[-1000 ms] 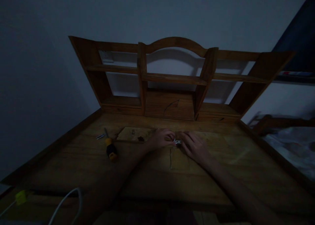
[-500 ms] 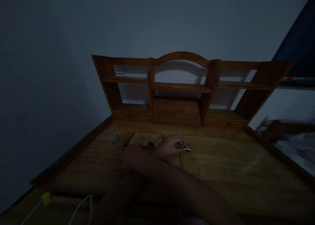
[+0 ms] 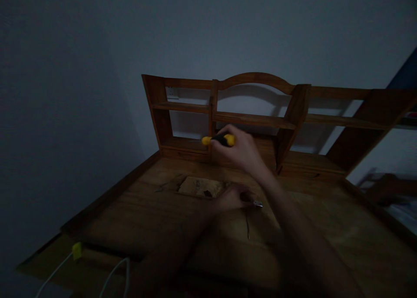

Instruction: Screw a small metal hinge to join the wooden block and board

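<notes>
While left fingers (image 3: 243,198) pinch a metal piece (image 3: 257,203), right fingers (image 3: 228,135) clasp a screwdriver (image 3: 218,140).

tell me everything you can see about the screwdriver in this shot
The screwdriver has a chunky handle in yellow and black, plastic or rubber by its look. The right hand grips it, raised above the wooden desk in front of the shelf unit. It lies roughly level, its yellow end pointing left. The fingers hide the middle of the handle; the shaft is too blurred and dim to make out.
</notes>
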A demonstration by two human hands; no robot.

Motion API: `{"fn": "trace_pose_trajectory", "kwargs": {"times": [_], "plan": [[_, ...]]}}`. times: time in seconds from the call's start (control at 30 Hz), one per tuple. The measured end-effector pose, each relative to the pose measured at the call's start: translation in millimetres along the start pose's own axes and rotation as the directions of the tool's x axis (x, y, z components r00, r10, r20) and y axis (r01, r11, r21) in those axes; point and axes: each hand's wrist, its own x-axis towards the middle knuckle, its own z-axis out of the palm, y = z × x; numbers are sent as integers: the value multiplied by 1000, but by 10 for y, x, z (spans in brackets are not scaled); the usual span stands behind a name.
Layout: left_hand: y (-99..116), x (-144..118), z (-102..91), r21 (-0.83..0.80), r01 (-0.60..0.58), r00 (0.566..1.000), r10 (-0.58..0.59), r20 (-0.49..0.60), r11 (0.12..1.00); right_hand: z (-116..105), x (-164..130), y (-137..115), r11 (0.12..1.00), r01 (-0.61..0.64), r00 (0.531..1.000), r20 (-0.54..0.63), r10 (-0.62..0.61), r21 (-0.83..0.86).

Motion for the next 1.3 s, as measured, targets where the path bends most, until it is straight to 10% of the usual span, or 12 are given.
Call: {"fn": "trace_pose_trajectory", "kwargs": {"times": [0.2, 0.33, 0.5, 0.67, 1.3], "plan": [[14, 28, -32, -47, -40, 999, 40, 18, 998, -1273, -163, 57, 995, -57, 876, -473, 92, 87], [-13, 25, -14, -39, -4, 1000, 4, -21, 999, -1605, -409, 199, 955, -285, 890, -392, 232, -83], [-32, 2, -33, -43, -14, 999, 13, -31, 999, -1587, -474, 405, 931, -217, 976, -31, 218, -295], [-23, -20, -58, 10, 40, 999, -40, -1, 999, -1448, -429, 437, 916, -58, 958, 235, 162, -396], [101, -27, -107, -77, 57, 998, -58, -16, 995, -1315, -379, 477, 874, 16, 954, 270, 132, -486]]}}
